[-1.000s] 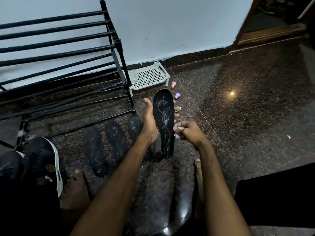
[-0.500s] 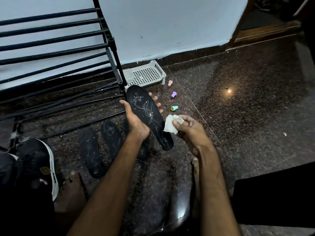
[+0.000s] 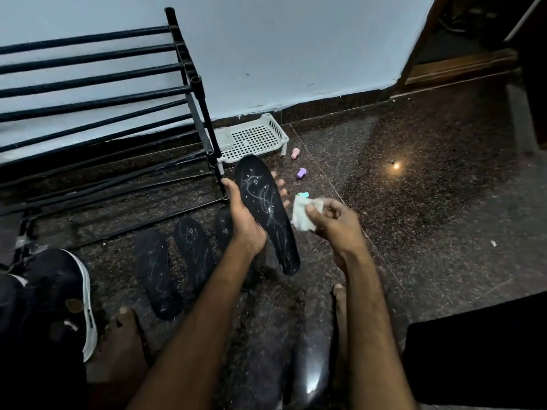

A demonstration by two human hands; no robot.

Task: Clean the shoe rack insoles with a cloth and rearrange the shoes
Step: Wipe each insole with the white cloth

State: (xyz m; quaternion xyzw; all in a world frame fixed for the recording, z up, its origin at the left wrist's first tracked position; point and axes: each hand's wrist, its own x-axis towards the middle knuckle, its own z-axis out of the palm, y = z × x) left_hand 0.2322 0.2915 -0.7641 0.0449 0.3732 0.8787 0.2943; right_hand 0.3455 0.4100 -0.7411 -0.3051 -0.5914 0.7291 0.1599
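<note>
A black insole (image 3: pixel 266 211), streaked with whitish marks, is being gripped near its middle by the left hand (image 3: pixel 245 223). The thumb is being laid along the edge at 9 o'clock, and fingertips are being shown past the edge at 3 o'clock. It is being held tilted above the floor (image 3: pixel 414 232), toe toward 11 o'clock. A small white cloth (image 3: pixel 305 214) is being pinched, bunched, in the right hand (image 3: pixel 334 229), just beside the insole at its 3 o'clock. Whether contact is being made cannot be told.

Because the insole is being supported by one hand only, a firm wipe is judged likely to bend it or twist it out of the grip. Loosened grit could be dropped onto the three further insoles (image 3: pixel 155 273) being left on the floor at its 7 to 8 o'clock. With so small a wad, the marks may be smeared rather than lifted. The pink cap (image 3: pixel 295 153) and purple cap (image 3: pixel 301 173), lying loose at 1 o'clock, could be knocked aside.

The nearest of the further insoles is being largely covered by the left hand and forearm. A teal cap (image 3: pixel 303 194) is being half hidden behind the cloth. The shoe rack (image 3: pixel 189 81) at 10 o'clock and the black shoe (image 3: pixel 59 291) at 8 o'clock are being cut off by the left border. The dark shape (image 3: pixel 473 350) at 5 o'clock cannot be identified.
</note>
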